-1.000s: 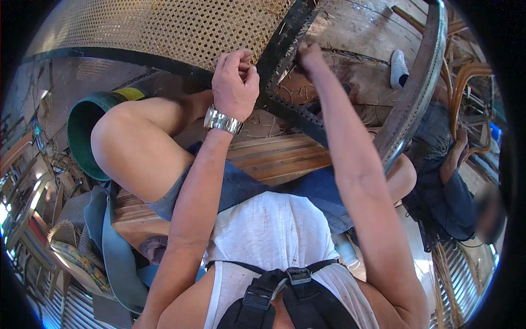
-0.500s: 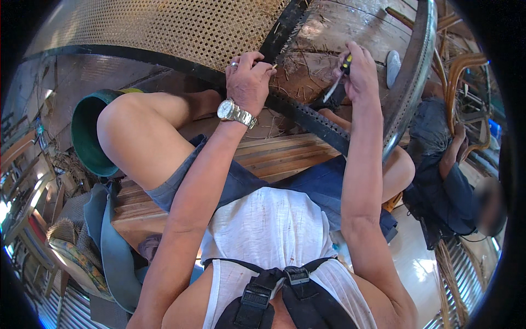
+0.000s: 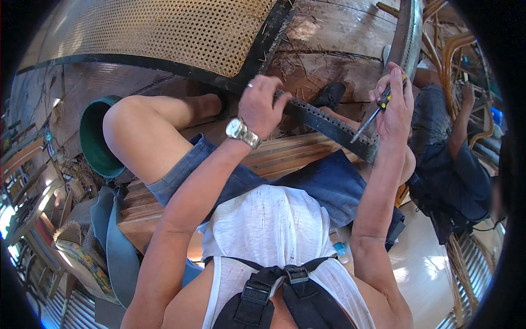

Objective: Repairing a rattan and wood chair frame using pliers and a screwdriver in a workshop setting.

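My right hand (image 3: pixel 393 104) is closed around the black-and-yellow handle of a screwdriver (image 3: pixel 387 98). Its metal shaft slants down to the left, over a dark rail with a row of holes (image 3: pixel 329 125). My left hand (image 3: pixel 262 107), wearing a ring and a metal wristwatch (image 3: pixel 242 133), is at the rail's left end. Its fingers are curled with the thumb near them; anything between them is hidden. Beyond it lies a woven cane panel (image 3: pixel 181 33) in a dark frame (image 3: pixel 137 61). A curved dark member with holes (image 3: pixel 408 38) rises past my right hand.
I straddle a slatted wooden bench (image 3: pixel 296 151). A green bucket (image 3: pixel 96 137) stands beside my left knee. To the right, another person (image 3: pixel 452 159) sits near bent rattan pieces (image 3: pixel 452 55). Cane scraps litter the plank floor (image 3: pixel 334 33). Chair parts crowd the left.
My right hand has moved right and down with the screwdriver. My left hand has shifted slightly right and down, its fingers lifted off the panel's corner. The curved member appears further left.
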A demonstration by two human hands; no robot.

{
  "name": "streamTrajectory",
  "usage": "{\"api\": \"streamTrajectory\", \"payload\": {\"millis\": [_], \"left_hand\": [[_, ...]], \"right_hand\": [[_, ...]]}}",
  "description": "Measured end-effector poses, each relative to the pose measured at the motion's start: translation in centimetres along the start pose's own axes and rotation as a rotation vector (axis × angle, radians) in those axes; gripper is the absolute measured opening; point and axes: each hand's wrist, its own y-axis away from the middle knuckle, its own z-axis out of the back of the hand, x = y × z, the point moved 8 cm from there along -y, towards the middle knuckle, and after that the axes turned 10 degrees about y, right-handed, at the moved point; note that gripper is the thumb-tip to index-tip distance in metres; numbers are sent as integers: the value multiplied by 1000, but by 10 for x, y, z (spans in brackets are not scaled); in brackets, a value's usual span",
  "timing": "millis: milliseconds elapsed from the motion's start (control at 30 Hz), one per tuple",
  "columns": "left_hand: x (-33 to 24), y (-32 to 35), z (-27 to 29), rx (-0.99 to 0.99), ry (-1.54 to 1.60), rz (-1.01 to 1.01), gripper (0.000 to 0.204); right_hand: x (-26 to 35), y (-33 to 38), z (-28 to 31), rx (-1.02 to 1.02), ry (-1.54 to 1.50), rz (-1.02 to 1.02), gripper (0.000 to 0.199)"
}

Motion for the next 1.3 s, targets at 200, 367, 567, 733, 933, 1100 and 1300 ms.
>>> {"api": "streamTrajectory", "payload": {"millis": [200,367,567,733,933,1100,1300], "left_hand": [[49,-49,27,-236,-298,64,28],[77,-76,49,-270,-374,144,15],[68,-72,57,-44,-65,192,19],[60,-44,47,33,-208,-90,15],[54,-37,47,-108,-249,-62,11],[63,-42,48,-133,-206,52,13],[76,-40,54,-98,-85,70,16]], "right_hand": [[-21,4,-14,29,24,-58,29],[12,8,-17,100,273,177,32],[40,-42,44,108,-68,110,41],[29,-50,46,-137,616,318,45],[17,-11,21,-170,410,213,50],[-16,9,-54,44,350,82,46],[-35,11,-104,39,357,137,37]]}}
